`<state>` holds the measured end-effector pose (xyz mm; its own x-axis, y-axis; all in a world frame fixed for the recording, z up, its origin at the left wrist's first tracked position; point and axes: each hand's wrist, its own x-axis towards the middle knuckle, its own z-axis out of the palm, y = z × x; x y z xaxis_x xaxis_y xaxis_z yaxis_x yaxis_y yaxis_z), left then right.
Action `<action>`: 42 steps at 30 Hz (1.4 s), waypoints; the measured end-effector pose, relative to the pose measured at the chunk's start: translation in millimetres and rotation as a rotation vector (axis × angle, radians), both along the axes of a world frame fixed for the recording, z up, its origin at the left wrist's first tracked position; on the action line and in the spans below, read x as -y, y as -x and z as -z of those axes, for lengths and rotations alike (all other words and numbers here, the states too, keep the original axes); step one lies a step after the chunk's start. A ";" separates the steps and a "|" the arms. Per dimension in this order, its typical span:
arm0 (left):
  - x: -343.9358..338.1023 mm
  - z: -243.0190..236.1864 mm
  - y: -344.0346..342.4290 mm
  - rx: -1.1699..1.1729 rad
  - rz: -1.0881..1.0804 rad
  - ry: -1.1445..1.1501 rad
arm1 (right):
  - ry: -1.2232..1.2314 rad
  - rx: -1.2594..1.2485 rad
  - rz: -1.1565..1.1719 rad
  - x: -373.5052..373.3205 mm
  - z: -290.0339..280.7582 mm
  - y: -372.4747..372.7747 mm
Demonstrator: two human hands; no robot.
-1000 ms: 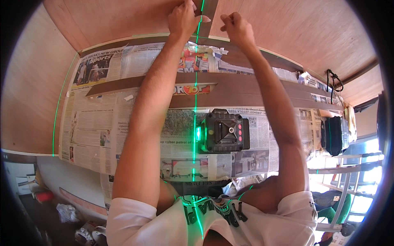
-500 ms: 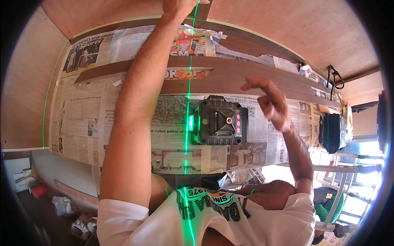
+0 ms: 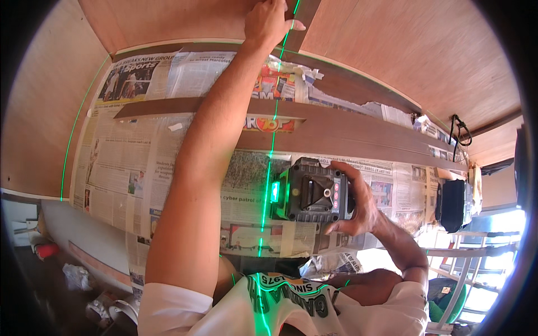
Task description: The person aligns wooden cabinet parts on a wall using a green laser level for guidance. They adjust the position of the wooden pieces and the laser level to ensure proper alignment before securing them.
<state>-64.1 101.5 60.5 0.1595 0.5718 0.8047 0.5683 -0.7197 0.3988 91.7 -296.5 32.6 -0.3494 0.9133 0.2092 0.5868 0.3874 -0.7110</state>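
Note:
A black laser level point(image 3: 310, 192) with a glowing green window sits on a newspaper-covered surface point(image 3: 140, 168). My right hand point(image 3: 358, 201) is wrapped around its right side, fingers over the top and bottom edges. My left hand point(image 3: 270, 21) reaches far up and presses a narrow dark wooden strip point(image 3: 300, 17) against the plywood wall point(image 3: 168, 19). A green laser line point(image 3: 270, 145) runs vertically from the level up across the strip. A long dark plank point(image 3: 336, 131) lies across the newspaper between the two hands.
A black bag point(image 3: 451, 204) lies at the right end of the surface, beside a white metal frame point(image 3: 476, 263). A black cord point(image 3: 460, 130) hangs at the upper right. Rubbish and a red object point(image 3: 47, 249) lie on the floor at lower left.
My right hand left the strip on the wall, came down and took hold of the laser level. My left hand stayed on the strip. The view shifted slightly.

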 end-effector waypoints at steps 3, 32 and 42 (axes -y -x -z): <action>0.3 -1.6 -0.9 -0.013 -0.027 0.021 | 0.018 -0.007 0.008 0.9 1.9 -0.7; 4.4 -5.8 -2.2 -0.042 -0.041 0.071 | 0.001 0.042 0.052 1.2 -0.9 -1.6; 6.0 -7.3 -0.4 -0.028 -0.006 0.098 | -0.025 0.043 0.053 1.2 1.0 -3.4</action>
